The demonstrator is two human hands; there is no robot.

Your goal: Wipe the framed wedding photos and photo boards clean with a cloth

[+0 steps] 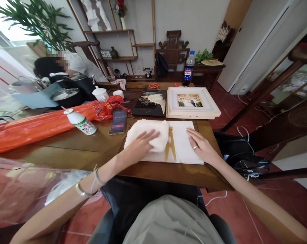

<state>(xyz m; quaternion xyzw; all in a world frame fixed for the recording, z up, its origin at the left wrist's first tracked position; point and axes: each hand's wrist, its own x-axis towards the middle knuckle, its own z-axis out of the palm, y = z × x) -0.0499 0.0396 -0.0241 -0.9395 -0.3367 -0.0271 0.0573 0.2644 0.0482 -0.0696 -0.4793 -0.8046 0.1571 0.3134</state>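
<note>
- Fingers (150, 136) of the left hand (139, 145) lie loosely spread on a fluffy white cloth (136, 128); whether they pinch any of it, I cannot tell.
- Fingers of the right hand (203, 148) are held close together on the right part of a white sheet (183, 139). Its ring (195, 147) might scratch the surface if pressed and slid.
- Between the hands, a gold compass-shaped piece (171, 149) shows on the sheet, beside the cloth. Printed or loose is unclear; if loose, a sideways sweep could shift it.
- Uneven pressure might skid the sheet toward the pale frame (211, 103) just beyond.
- Pushing the cloth left could nudge the phone (118, 121); a wide forearm swing might topple the white bottle (79, 122).
</note>
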